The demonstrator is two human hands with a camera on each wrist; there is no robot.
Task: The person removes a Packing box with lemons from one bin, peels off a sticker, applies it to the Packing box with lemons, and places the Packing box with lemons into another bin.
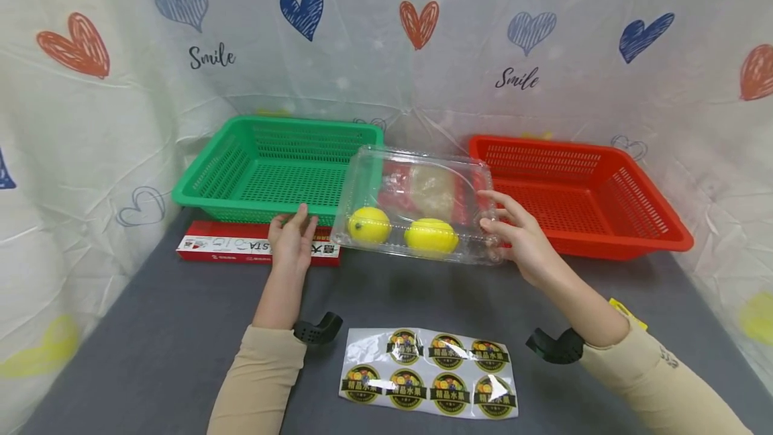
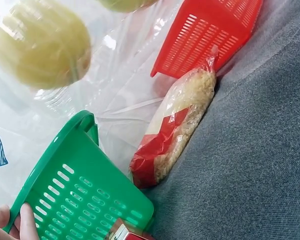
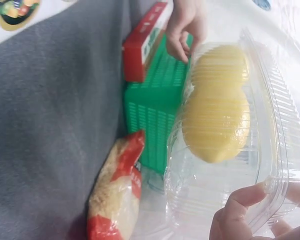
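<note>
My right hand [image 1: 528, 240] grips the right end of a clear plastic clamshell container [image 1: 465, 257], fingers and thumb around its edge. The container is raised above the table and tilted, its left side overlapping the green basket in the head view. Inside it, along the near side, sit two lemons [image 1: 431, 236]. My left hand [image 1: 292, 240] is just left of the container, at the front rim of the green basket [image 1: 208, 203], with nothing held between its loosely bent fingers. Through the clear plastic shows a red-and-clear bag [image 2: 172, 130] of tan, crinkled contents, lying on the table behind.
A red basket [image 1: 628, 247] stands at the back right. Against the green basket's front lies a long red-and-white box [image 1: 226, 247]. Nearer me is a sheet of round fruit stickers [image 1: 429, 374]. Something small and yellow [image 1: 628, 313] lies by my right forearm.
</note>
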